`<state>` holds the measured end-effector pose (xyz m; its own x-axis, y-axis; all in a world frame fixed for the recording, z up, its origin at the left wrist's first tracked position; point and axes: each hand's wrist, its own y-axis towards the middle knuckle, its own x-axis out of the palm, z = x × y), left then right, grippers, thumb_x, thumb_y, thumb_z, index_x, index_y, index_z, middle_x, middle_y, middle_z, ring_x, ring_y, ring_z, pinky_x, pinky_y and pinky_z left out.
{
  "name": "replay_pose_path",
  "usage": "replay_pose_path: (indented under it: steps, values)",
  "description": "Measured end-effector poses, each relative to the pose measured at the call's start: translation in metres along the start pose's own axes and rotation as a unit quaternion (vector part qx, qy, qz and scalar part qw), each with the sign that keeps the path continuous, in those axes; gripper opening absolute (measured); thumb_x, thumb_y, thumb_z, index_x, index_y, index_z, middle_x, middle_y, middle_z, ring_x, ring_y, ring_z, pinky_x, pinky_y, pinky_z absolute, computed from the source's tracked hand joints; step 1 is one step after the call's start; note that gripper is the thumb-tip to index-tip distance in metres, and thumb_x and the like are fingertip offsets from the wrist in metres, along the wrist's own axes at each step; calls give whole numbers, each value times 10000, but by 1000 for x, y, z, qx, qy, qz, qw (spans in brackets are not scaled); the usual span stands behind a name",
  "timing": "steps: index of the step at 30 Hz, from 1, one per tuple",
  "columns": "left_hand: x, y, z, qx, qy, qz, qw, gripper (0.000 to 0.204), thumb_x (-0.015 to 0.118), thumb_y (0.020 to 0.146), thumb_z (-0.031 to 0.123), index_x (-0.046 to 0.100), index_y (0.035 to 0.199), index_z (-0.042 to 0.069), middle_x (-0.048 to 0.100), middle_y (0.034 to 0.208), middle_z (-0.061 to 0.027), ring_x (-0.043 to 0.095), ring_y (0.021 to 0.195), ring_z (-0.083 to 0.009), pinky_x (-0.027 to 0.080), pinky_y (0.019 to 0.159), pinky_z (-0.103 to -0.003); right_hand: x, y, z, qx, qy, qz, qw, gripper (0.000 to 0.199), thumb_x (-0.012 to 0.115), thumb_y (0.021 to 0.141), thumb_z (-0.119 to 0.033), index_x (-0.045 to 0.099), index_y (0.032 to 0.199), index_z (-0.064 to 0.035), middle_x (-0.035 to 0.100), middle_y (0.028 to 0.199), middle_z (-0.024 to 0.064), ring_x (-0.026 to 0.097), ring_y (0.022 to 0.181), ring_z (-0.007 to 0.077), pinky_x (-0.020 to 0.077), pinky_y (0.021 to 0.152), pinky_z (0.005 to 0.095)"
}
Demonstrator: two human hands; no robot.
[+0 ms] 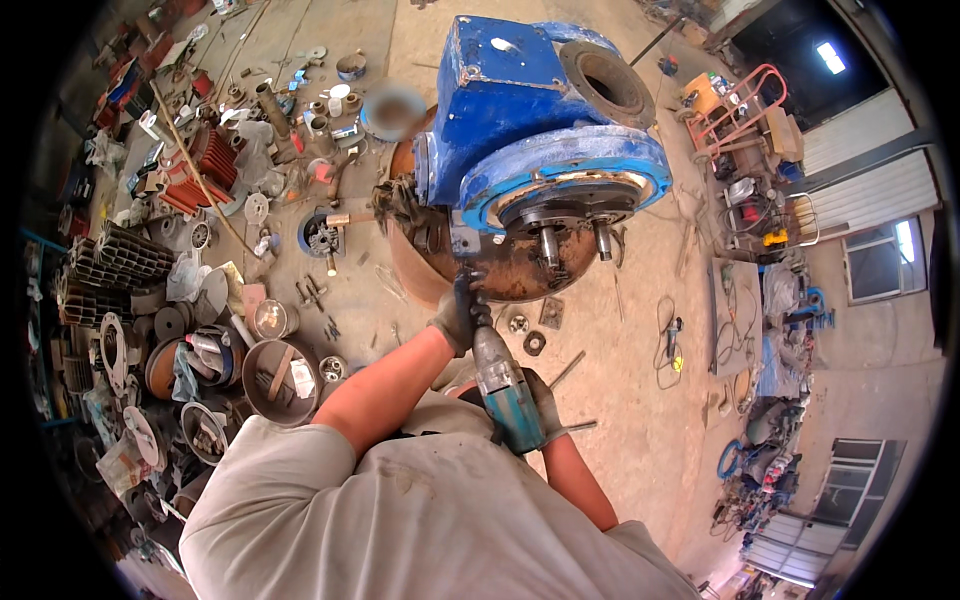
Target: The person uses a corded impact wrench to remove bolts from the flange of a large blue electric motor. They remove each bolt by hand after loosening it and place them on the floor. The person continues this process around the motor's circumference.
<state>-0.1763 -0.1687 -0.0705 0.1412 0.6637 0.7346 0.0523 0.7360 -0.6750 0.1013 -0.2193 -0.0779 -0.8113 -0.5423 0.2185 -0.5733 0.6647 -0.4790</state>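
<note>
Power tool (pixel 510 400) in front of blue machine (pixel 515 65); right hand (pixel 547 408) fingers clamped on it. Left hand (pixel 457 318) at tool's nose, nearer machine; cannot tell finger closure.

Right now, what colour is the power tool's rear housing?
The power tool's rear housing is teal, best seen in the head view.

On the tan floor (pixel 630 420) there are lying a square dark plate (pixel 551 313), a round dark part (pixel 535 351), a corded tool (pixel 675 330) and, at left, a round tub (pixel 290 413).
</note>
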Motion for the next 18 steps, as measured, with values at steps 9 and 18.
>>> replay_pose_path:
  steps: [9, 18]
  values:
    - [-1, 12, 0, 23, 76, 8, 997, 305, 562, 1095, 435, 620, 1147, 140, 592, 795, -56, 562, 630, -210, 537, 623, -393, 18, -6, -25, 83, 227, 23, 970, 390, 448, 1141, -305, 609, 1391, -52, 705, 1204, 112, 708, 1026, 210, 610, 901, 370]
    - [68, -75, -23, 94, 224, -252, 937, 632, 352, 1149, 540, 549, 1302, -41, 707, 1148, -223, 710, 1075, -328, 591, 1006, -537, 39, -58, -93, 51, 333, 29, 941, 528, 500, 1100, -455, 588, 1412, -38, 724, 1231, 142, 736, 1023, 223, 647, 861, 359]
